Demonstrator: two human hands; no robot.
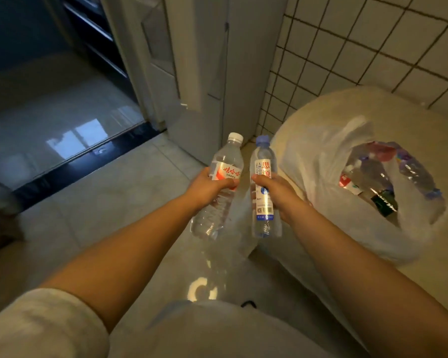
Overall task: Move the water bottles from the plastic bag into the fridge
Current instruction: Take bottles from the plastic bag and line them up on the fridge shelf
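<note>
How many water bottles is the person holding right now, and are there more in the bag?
2 in hand: the left hand grips the white-capped bottle, the right hand grips the blue-capped bottle. The plastic bag holds several more, overlapping, so uncountable.

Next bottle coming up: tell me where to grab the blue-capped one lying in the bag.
Grip the blue-capped bottle round its middle, coming from above through the plastic bag mouth; it lies on its side on top, cap toward you.

Left hand (209,186) grips a white-capped water bottle (221,187), right hand (277,192) a blue-capped one (264,177) (both upright); plastic bag (321,161) of bottles just right.
</note>
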